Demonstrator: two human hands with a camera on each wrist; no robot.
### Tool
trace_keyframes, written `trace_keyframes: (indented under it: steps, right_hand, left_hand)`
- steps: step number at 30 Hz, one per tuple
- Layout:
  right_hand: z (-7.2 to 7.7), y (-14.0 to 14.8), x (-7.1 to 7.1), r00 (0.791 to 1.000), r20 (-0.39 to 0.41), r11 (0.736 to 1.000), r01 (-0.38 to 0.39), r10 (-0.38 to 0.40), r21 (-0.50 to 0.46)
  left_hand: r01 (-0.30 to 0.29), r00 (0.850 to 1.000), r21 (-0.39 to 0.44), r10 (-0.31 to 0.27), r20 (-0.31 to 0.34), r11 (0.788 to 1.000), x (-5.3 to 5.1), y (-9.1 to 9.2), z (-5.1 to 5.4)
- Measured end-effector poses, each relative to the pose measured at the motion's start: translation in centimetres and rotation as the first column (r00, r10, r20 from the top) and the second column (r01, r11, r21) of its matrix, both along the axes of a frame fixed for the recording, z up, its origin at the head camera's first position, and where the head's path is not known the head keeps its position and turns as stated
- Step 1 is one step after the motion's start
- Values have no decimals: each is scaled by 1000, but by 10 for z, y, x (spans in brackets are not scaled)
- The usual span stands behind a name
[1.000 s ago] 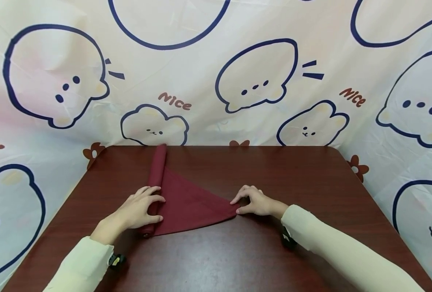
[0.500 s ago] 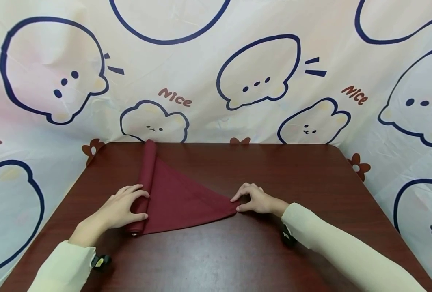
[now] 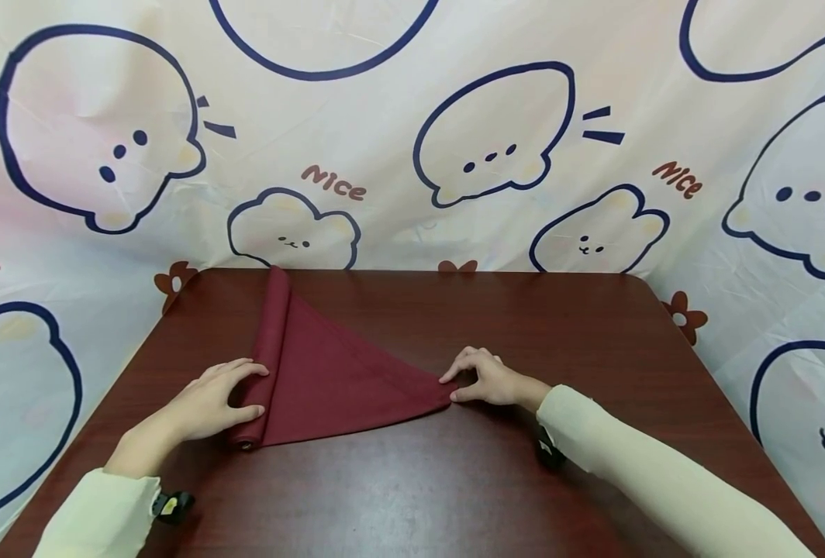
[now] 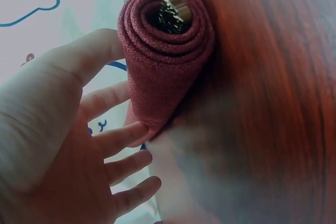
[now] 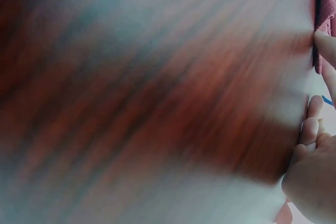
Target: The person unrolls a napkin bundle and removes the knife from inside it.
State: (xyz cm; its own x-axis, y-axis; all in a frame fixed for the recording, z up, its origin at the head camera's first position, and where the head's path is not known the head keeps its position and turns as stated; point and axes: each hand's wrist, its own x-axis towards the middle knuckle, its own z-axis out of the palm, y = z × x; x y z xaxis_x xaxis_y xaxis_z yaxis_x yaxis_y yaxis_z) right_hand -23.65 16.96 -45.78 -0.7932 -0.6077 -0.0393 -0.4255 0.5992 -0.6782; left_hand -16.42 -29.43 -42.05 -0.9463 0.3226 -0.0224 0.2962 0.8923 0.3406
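A dark red cloth (image 3: 343,380) lies partly unrolled on the table, spreading flat as a triangle to the right of its roll (image 3: 273,325). My left hand (image 3: 206,403) rests on the near part of the roll, thumb and fingers spread across its top. In the left wrist view, the roll's end (image 4: 157,51) shows several layers around a brownish rod-like core (image 4: 177,9) with a shiny dark tip. My right hand (image 3: 492,380) pinches the cloth's pointed corner between thumb and index finger. Only a bit of that cloth edge (image 5: 321,11) shows in the right wrist view.
The brown wooden table (image 3: 398,504) has rounded far corners. A white curtain (image 3: 384,139) with cartoon drawings hangs behind it and along both sides. The roll's far end reaches the table's back edge.
My left hand and the roll have moved left, so more of the red cloth lies flat. My right hand stays at the corner. The head view has shifted slightly.
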Motion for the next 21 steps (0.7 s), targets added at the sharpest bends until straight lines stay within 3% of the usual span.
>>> trace_keyframes:
  steps: [11,21]
  right_hand:
    - [0,0,-2,1000,9,1000,-7,7,12]
    - [4,-4,-1,1000,-19,1000,12,-12,7]
  left_hand:
    - [8,1000,4,-8,22,1000,-2,-1,1]
    - [20,998,68,-24,51,997,-5,-4,2]
